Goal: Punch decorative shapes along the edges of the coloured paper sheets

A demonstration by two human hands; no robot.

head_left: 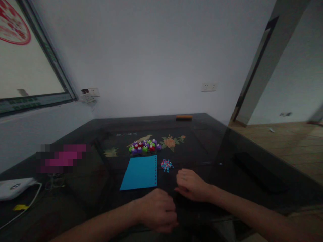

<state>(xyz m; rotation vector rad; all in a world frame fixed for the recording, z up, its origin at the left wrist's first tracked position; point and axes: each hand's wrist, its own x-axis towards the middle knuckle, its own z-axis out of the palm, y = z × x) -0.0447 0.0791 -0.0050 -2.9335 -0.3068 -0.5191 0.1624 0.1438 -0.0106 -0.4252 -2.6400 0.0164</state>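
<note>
My left hand (157, 213) rests curled on the dark table near its front edge, and what its fingers hold is hidden. My right hand (191, 185) lies palm down just to the right of it, fingers loosely bent, holding nothing that shows. A blue sheet (140, 173) with a perforated right edge lies flat just beyond both hands. A small heap of pink, blue and white beads (166, 165) sits right of the sheet, close to my right hand. Farther back is a cluster of purple, green and red round pieces (144, 146).
The table (227, 151) is dark and glossy with a flower picture under its top. An orange bar (184, 117) lies at the far edge. A white device with a cable (15, 188) sits at the left. A dark flat object (254, 169) lies at the right.
</note>
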